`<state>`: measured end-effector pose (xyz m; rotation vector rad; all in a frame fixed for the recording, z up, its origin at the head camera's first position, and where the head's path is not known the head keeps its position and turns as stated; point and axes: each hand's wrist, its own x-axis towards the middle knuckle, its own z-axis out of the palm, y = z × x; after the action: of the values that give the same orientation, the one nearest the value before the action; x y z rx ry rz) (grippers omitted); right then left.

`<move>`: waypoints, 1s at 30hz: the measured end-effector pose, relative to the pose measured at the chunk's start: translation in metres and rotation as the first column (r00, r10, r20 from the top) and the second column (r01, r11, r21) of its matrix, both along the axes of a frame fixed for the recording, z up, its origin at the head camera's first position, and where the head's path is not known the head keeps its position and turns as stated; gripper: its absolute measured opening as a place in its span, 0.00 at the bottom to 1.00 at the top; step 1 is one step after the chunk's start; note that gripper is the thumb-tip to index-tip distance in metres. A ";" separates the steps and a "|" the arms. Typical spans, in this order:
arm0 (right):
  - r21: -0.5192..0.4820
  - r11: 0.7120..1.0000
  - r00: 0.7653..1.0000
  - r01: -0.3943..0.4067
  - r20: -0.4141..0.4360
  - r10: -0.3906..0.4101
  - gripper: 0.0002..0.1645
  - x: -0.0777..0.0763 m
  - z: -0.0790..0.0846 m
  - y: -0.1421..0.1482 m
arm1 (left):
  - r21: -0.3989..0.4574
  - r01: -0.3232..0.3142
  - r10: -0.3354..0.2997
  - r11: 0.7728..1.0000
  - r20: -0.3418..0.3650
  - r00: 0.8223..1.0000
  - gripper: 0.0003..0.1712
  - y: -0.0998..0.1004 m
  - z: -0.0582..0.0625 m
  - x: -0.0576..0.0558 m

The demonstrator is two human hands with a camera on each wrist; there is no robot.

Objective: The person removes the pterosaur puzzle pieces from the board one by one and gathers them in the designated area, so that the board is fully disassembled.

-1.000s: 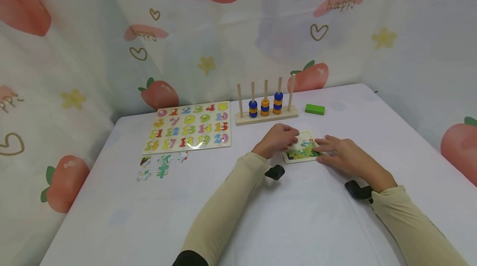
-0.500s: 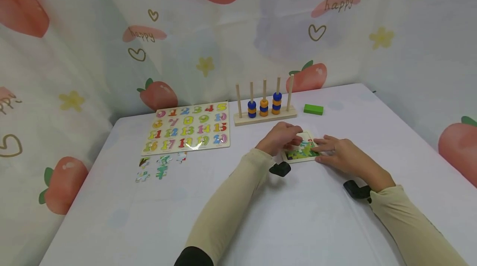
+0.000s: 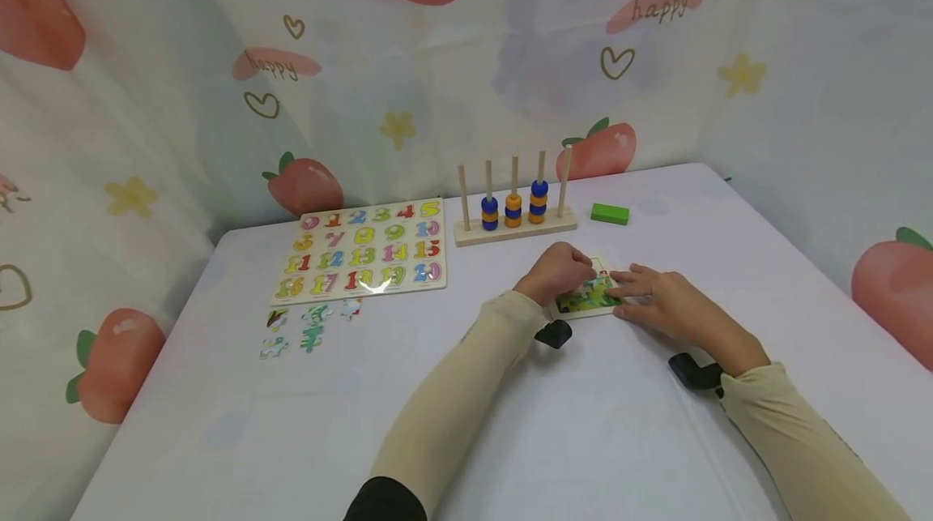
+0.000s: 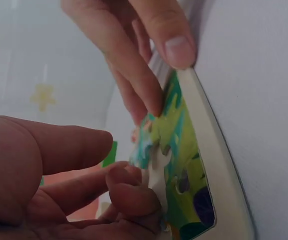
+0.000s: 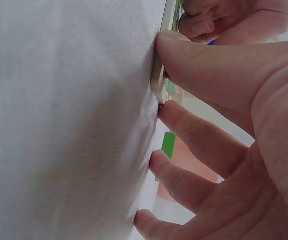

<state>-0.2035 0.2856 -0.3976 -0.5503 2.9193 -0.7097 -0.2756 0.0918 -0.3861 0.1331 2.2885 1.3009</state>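
Note:
A small framed jigsaw puzzle with a green picture lies on the table. Over its left part, my left hand is bent down with curled fingers. In the left wrist view those fingertips hold a light-blue jigsaw piece tilted above the board, beside a bare pale gap; their exact contact is partly hidden. My right hand rests at the board's right side with fingers spread. Its thumb touches the pale frame edge and its index finger the corner, while other fingertips touch the tablecloth.
Several loose jigsaw pieces lie at the left, below a number board. Behind the hands stands a wooden peg rack with blue and orange beads. A green block lies right of it, and a patterned curtain hangs behind.
My left hand has shifted slightly right over the puzzle, its fingers bending further down. The right hand stays at the board's edge. The head view has shifted a little.

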 end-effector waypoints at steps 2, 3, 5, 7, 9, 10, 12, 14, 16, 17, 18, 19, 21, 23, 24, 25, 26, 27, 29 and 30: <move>0.000 1.000 1.000 -0.002 -0.005 0.002 0.24 0.000 0.000 0.000 | -0.047 0.000 -0.003 0.999 -0.047 0.999 0.14 0.003 -0.001 0.001; -0.002 1.000 1.000 -0.003 -0.004 0.003 0.24 0.000 0.001 0.000 | -0.059 -0.006 0.002 0.998 -0.058 0.998 0.14 0.004 -0.001 0.001; -0.012 1.000 1.000 -0.004 -0.004 0.004 0.24 0.001 0.001 0.000 | -0.082 -0.014 0.007 0.997 -0.081 0.997 0.13 0.006 -0.001 0.001; -0.024 1.000 1.000 -0.007 -0.003 0.007 0.24 0.001 0.001 0.000 | -0.113 -0.020 0.009 0.993 -0.102 0.995 0.12 0.008 -0.001 0.001; -0.031 0.999 1.000 -0.016 -0.011 0.016 0.23 0.001 0.000 0.000 | -0.159 -0.018 -0.003 0.987 -0.128 0.992 0.11 0.010 -0.001 0.002; -0.033 0.999 1.000 -0.020 -0.016 0.020 0.23 0.001 0.000 0.000 | -0.184 -0.015 -0.013 0.983 -0.148 0.989 0.10 0.011 0.000 0.003; -0.034 0.999 1.000 -0.023 -0.019 0.022 0.23 0.002 0.001 0.000 | -0.229 -0.005 -0.037 0.973 -0.176 0.984 0.09 0.013 0.002 0.004; -0.033 0.999 0.999 -0.024 -0.023 0.023 0.23 0.002 0.000 0.001 | -0.257 0.005 -0.057 0.966 -0.194 0.979 0.09 0.014 0.003 0.005; -0.034 0.999 1.000 -0.020 -0.020 0.020 0.23 0.002 0.001 0.000 | -0.263 0.011 -0.064 0.965 -0.197 0.978 0.09 0.015 0.004 0.005; -0.035 0.999 1.000 -0.019 -0.019 0.019 0.23 0.002 0.001 0.000 | -0.259 0.010 -0.061 0.966 -0.189 0.980 0.10 0.014 0.004 0.005; -0.035 0.999 1.000 -0.020 -0.020 0.019 0.23 0.002 0.001 0.000 | -0.253 0.007 -0.054 0.968 -0.182 0.982 0.09 0.014 0.004 0.005; -0.032 0.999 1.000 -0.019 -0.019 0.018 0.23 0.002 0.001 0.000 | -0.240 0.001 -0.044 0.971 -0.174 0.984 0.09 0.014 0.004 0.005; -0.023 1.000 1.000 -0.016 -0.019 0.016 0.23 0.002 0.001 0.000 | -0.204 -0.010 -0.024 0.979 -0.162 0.987 0.07 0.012 0.004 0.005; -0.014 1.000 1.000 -0.011 -0.017 0.011 0.23 0.001 0.002 0.000 | -0.160 -0.015 -0.009 0.987 -0.153 0.988 0.04 0.011 0.004 0.005; -0.011 1.000 1.000 -0.009 -0.017 0.009 0.23 0.001 0.002 0.000 | -0.136 -0.016 -0.005 0.991 -0.151 0.989 0.03 0.011 0.003 0.005; -0.007 1.000 1.000 -0.008 -0.016 0.008 0.23 0.001 0.002 0.000 | -0.114 -0.015 -0.002 0.993 -0.150 0.989 0.02 0.011 0.003 0.005; -0.005 1.000 1.000 -0.007 -0.015 0.007 0.23 0.002 0.002 0.000 | -0.098 -0.013 -0.002 0.995 -0.153 0.988 0.03 0.011 0.002 0.005; -0.003 1.000 1.000 -0.007 -0.014 0.007 0.23 0.002 0.002 0.000 | -0.084 -0.013 0.000 0.996 -0.153 0.988 0.03 0.011 0.001 0.005; -0.004 1.000 1.000 -0.010 -0.014 0.010 0.23 0.002 0.002 0.000 | -0.068 -0.008 -0.003 0.998 -0.165 0.986 0.05 0.011 -0.001 0.005; -0.002 1.000 1.000 -0.012 -0.015 0.012 0.23 0.002 0.002 0.000 | -0.059 -0.008 -0.003 0.998 -0.172 0.985 0.04 0.012 -0.002 0.005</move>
<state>-0.2018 0.2856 -0.3952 -0.5758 2.9268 -0.7099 -0.2708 0.1034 -0.3885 0.2306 2.4707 1.2646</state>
